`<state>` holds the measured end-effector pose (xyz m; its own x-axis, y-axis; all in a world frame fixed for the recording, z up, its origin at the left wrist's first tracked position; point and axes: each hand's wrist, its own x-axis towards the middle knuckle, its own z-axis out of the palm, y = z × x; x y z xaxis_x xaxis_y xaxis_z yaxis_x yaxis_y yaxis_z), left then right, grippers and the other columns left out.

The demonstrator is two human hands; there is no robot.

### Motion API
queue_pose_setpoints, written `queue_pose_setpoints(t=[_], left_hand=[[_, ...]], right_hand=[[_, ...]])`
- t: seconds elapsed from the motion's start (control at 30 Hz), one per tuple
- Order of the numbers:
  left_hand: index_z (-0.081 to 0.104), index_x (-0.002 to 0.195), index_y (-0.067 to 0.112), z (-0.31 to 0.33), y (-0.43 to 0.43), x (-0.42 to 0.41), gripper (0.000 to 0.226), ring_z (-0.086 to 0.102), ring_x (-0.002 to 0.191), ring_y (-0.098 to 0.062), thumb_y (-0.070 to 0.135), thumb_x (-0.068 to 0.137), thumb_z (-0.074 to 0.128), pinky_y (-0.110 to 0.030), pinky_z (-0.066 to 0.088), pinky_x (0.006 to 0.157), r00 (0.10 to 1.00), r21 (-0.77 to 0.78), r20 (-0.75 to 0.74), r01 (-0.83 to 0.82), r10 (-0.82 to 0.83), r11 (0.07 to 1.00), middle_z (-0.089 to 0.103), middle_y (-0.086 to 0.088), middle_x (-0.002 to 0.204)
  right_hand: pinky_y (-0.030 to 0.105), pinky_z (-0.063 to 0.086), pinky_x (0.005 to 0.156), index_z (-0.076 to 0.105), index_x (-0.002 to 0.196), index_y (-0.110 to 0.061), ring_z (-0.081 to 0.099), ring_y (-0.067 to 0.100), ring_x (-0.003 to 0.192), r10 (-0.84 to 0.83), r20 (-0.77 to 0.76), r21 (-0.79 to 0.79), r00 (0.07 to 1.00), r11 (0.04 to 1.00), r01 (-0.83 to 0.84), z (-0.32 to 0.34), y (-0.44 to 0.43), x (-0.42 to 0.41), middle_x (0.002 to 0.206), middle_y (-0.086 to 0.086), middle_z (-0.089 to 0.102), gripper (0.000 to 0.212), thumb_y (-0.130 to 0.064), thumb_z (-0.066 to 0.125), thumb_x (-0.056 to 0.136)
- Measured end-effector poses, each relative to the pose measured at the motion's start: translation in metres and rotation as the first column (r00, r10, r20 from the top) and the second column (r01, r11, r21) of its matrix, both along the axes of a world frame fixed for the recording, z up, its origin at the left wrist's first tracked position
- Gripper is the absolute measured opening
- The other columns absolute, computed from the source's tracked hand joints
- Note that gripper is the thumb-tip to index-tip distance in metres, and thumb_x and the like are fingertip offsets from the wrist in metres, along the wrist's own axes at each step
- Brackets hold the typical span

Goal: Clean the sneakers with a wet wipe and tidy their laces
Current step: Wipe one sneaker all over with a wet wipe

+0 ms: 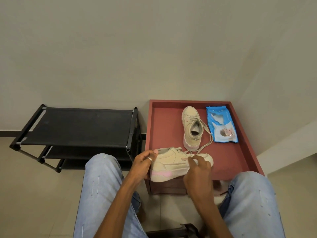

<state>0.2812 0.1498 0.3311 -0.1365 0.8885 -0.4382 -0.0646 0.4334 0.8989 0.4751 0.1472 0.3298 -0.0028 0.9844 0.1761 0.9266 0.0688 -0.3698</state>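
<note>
The near sneaker (171,166), beige with a pink sole patch, lies tipped on its side at the surface's (164,127) front edge, while the far sneaker (190,129) stands upright, toe pointing away, its laces (208,133) trailing loose, just beside a flat blue wet-wipe pack (221,124).

We are gripping the heel of the sneaker (169,167) with our left hand (143,163); our right hand (199,170) is holding its toe end, fingers seemingly curled round it.

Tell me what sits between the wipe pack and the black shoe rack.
Head view: the second sneaker stands upright on the red table between the wipe pack and the shoe rack.
</note>
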Motion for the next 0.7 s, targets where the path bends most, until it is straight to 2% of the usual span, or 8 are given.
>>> queue_pose_setpoints(t=[0.1,0.17,0.23,0.27,0.37,0.47,0.57,0.7], left_hand=[[0.078,0.097,0.023,-0.002,-0.004,0.000,0.022,0.065,0.075,-0.004,0.037,0.099,0.061,-0.018,0.049,0.060,0.998,0.107,-0.026,0.059,-0.056,0.992,0.071,0.008,0.088],[0.079,0.093,0.029,-0.006,-0.005,-0.001,0.016,0.069,0.090,-0.009,0.037,0.096,0.066,-0.024,0.054,0.073,0.993,0.182,-0.087,0.099,-0.085,0.978,0.074,0.008,0.099],[0.079,0.092,0.032,-0.011,-0.004,-0.001,0.012,0.069,0.098,-0.014,0.038,0.094,0.068,-0.033,0.057,0.086,0.979,0.239,-0.168,0.154,-0.115,0.959,0.075,0.008,0.099],[0.078,0.091,0.033,-0.012,-0.004,-0.001,0.011,0.069,0.097,-0.014,0.037,0.094,0.069,-0.034,0.056,0.087,0.971,0.263,-0.202,0.181,-0.130,0.948,0.075,0.009,0.098],[0.078,0.090,0.032,-0.012,-0.005,0.000,0.010,0.069,0.093,-0.010,0.031,0.095,0.069,-0.030,0.057,0.083,0.955,0.297,-0.257,0.221,-0.145,0.929,0.074,0.012,0.094],[0.077,0.091,0.034,-0.011,-0.008,0.000,0.010,0.068,0.092,-0.008,0.032,0.095,0.068,-0.029,0.057,0.082,0.942,0.313,-0.303,0.239,-0.142,0.919,0.073,0.015,0.094],[0.077,0.090,0.037,-0.012,-0.008,0.001,0.009,0.069,0.094,-0.010,0.036,0.094,0.068,-0.030,0.059,0.082,0.943,0.321,-0.302,0.242,-0.143,0.916,0.074,0.014,0.095],[0.076,0.090,0.039,-0.015,-0.006,0.000,0.009,0.069,0.096,-0.014,0.042,0.093,0.068,-0.034,0.059,0.083,0.946,0.315,-0.299,0.221,-0.125,0.923,0.074,0.010,0.097]], right_hand=[[0.040,0.049,0.076,0.074,0.099,0.000,0.058,0.042,0.085,-0.128,-0.027,-0.123,0.991,0.985,0.124,0.000,0.030,0.035,0.097,0.021,0.067,0.043,0.005,0.047,0.066],[0.040,0.047,0.085,0.073,0.107,-0.002,0.061,0.042,0.093,-0.157,-0.006,-0.209,0.988,0.966,0.153,0.006,0.041,0.051,0.103,0.022,0.069,0.041,0.006,0.054,0.072],[0.037,0.045,0.093,0.071,0.113,-0.004,0.062,0.039,0.101,-0.089,-0.034,-0.236,0.995,0.969,0.079,0.011,0.038,0.049,0.110,0.020,0.070,0.043,0.007,0.056,0.074],[0.035,0.044,0.094,0.071,0.115,-0.007,0.063,0.036,0.103,-0.037,-0.058,-0.248,0.998,0.968,0.022,0.014,0.032,0.045,0.111,0.018,0.070,0.045,0.008,0.055,0.075],[0.031,0.044,0.092,0.071,0.116,-0.012,0.064,0.033,0.106,0.088,-0.153,-0.224,0.984,0.967,-0.121,0.013,0.019,0.039,0.113,0.011,0.071,0.049,0.010,0.051,0.077],[0.029,0.041,0.092,0.063,0.126,-0.015,0.059,0.032,0.114,-0.013,-0.145,-0.389,0.989,0.920,-0.045,0.009,0.037,0.063,0.124,0.011,0.066,0.042,0.001,0.052,0.088],[0.033,0.045,0.095,0.065,0.124,-0.016,0.061,0.029,0.112,-0.028,-0.115,-0.399,0.993,0.917,-0.021,0.005,0.053,0.079,0.124,0.009,0.067,0.043,0.001,0.052,0.086],[0.025,0.044,0.093,0.074,0.112,-0.016,0.063,0.021,0.108,0.183,-0.118,-0.388,0.976,0.897,-0.215,0.004,0.048,0.072,0.120,0.003,0.069,0.042,0.006,0.053,0.083]])
